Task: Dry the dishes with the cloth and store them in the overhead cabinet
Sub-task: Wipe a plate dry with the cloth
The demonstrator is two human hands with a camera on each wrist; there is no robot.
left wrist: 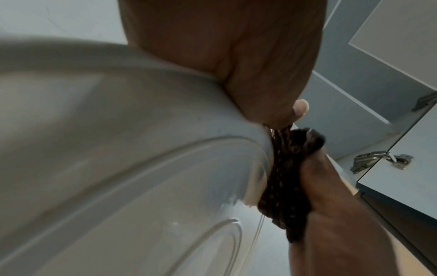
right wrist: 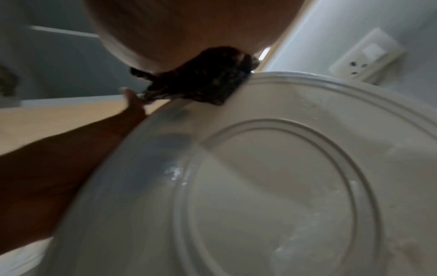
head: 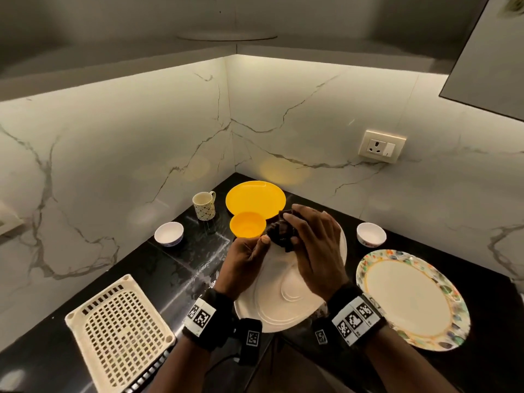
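Note:
In the head view a white plate (head: pixel 283 296) is held tilted over the black counter. My left hand (head: pixel 253 249) grips its left rim, thumb on the upper face. My right hand (head: pixel 314 245) holds a bunched dark brown cloth (head: pixel 280 234) and presses it on the plate's far rim. The left wrist view shows the plate (left wrist: pixel 118 168) from close by, the cloth (left wrist: pixel 290 177) at its edge and my right hand (left wrist: pixel 343 224) behind the cloth. In the right wrist view the cloth (right wrist: pixel 201 80) sits at the plate's (right wrist: pixel 283 177) top edge, with water drops on the plate.
On the counter stand a yellow plate (head: pixel 255 198), a yellow bowl (head: pixel 247 224), a patterned mug (head: pixel 204 207), two small white bowls (head: pixel 169 234) (head: pixel 371 234) and a floral-rimmed plate (head: pixel 411 299). A cream dish rack (head: pixel 119 330) lies front left. An open cabinet door (head: pixel 493 52) hangs top right.

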